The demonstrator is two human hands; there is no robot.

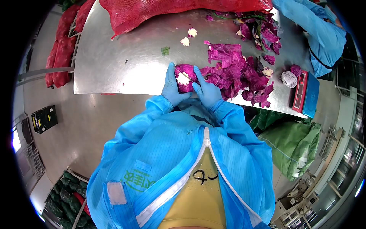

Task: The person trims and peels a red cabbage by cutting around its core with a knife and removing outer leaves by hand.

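Observation:
A head of red cabbage point(185, 73) rests near the front edge of the metal table, its pale cut stem end facing up. My left hand point(171, 87), in a blue glove, grips its left side. From the right, my right hand point(207, 91), also gloved, holds the cabbage with thumb and fingers near the stem end. Just right of it lies a heap of loose purple cabbage leaves point(228, 72). The palms' undersides and the cabbage's lower side are hidden.
A full red mesh sack point(171, 13) lies across the table's back. At right are more trimmings point(265, 32), a white foam net point(289, 79) and a red-and-blue device point(307, 93). Another person's blue sleeve point(324, 42) reaches in. Green sacks point(291, 147) stand below.

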